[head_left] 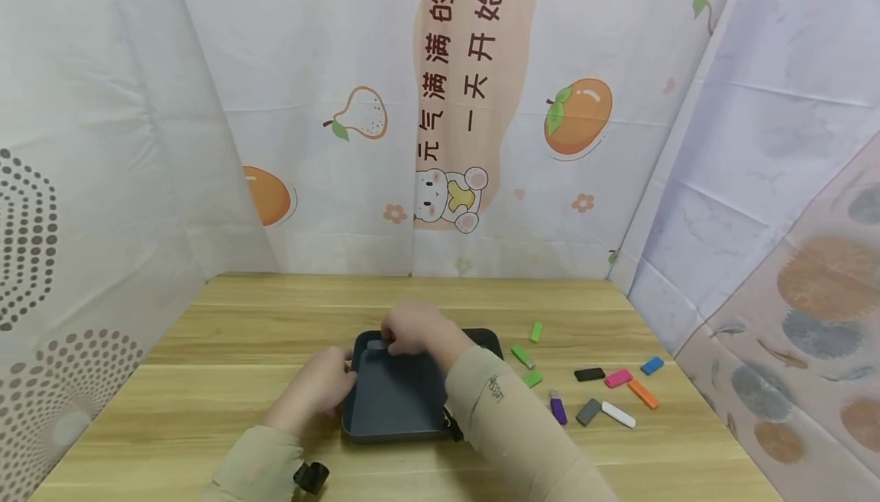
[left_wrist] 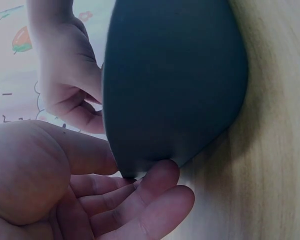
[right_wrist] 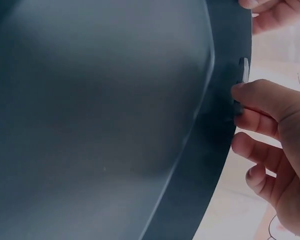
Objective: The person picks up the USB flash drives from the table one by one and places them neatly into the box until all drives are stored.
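Right sleeve (head_left: 509, 425): beige, nearest the lens, slanting over the right side of the tray (head_left: 402, 399); small dark print near the cuff;
Left sleeve (head_left: 257, 464): beige as well, low in the head view; black wrist device (head_left: 312, 477) just beside;
Right hand (head_left: 415, 326): over the tray's far edge; thumb and forefinger clamped on a small dark stick (right_wrist: 244, 70);
Dark stick: at the tray's far wall, toward the far left corner; pale at one end; cannot tell whether resting on the rim or held clear;
Left hand (head_left: 323, 380): at the tray's left side; clamped on the rim between thumb and fingers;
Tray: dark grey, rounded at the corners, on the wooden table (head_left: 261, 311);
Loose sticks, right of the tray: three green (head_left: 522, 356), purple (head_left: 558, 408), black (head_left: 590, 374), grey (head_left: 589, 412), white (head_left: 618, 414), pink (head_left: 618, 378), orange (head_left: 642, 393), blue (head_left: 652, 365); grey just beside white, pink between black and orange;
Backdrop (head_left: 309, 43): pale cloth, printed with fruit, flowers and brown characters
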Available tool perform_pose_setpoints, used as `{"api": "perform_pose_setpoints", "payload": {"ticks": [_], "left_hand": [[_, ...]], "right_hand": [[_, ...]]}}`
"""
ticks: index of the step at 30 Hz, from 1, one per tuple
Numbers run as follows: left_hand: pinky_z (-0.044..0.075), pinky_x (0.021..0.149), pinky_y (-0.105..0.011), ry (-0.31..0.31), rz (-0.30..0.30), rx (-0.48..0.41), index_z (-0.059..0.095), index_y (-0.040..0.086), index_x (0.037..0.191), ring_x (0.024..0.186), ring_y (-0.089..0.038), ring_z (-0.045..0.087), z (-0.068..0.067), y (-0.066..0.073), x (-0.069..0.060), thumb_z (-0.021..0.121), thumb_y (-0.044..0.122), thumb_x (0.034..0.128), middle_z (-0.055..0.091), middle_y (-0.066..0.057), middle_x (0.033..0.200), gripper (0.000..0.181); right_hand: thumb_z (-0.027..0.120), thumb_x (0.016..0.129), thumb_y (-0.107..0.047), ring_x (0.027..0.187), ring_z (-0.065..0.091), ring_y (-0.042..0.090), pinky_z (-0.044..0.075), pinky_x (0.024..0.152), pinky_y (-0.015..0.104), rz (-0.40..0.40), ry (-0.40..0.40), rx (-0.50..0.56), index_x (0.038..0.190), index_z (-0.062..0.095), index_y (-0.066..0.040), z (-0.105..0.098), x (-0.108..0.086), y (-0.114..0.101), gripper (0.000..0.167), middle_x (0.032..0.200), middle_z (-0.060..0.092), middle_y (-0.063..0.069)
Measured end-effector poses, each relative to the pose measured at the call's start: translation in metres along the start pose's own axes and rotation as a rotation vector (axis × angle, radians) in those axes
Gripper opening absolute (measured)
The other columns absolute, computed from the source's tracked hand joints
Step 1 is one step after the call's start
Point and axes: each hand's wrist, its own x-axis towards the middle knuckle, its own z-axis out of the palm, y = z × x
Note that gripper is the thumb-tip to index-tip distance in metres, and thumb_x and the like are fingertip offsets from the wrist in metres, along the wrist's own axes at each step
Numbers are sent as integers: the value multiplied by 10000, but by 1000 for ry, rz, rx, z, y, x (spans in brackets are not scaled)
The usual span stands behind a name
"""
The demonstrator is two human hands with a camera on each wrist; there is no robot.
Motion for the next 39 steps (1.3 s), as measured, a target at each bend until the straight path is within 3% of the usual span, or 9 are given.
{"api": "perform_pose_setpoints", "payload": {"ticks": [9,15,39], "left_hand": [[535,426,-335,-4,5,4,518,-107,1404,495,-204,626,0,1,0,556,11,958,671,-149,978,463],[535,424,-336,0,1,-2,524,-105,1400,498,-202,628,2,2,0,554,7,958,675,-163,997,456],[540,431,-344,-6,4,9,503,-115,1413,501,-208,623,2,1,0,545,19,972,672,-186,1022,463]], "right_hand": [[784,894,-306,710,567,83,502,654,282,28,-10,-85,900,746,-248,6,5,-13,70,790,620,-117],[765,907,-266,656,544,109,471,598,285,41,-35,-93,787,687,-236,7,7,-18,146,725,602,-96],[754,930,-342,677,553,116,472,607,290,100,-56,-176,806,674,-260,19,14,-27,169,748,595,-88]]}}
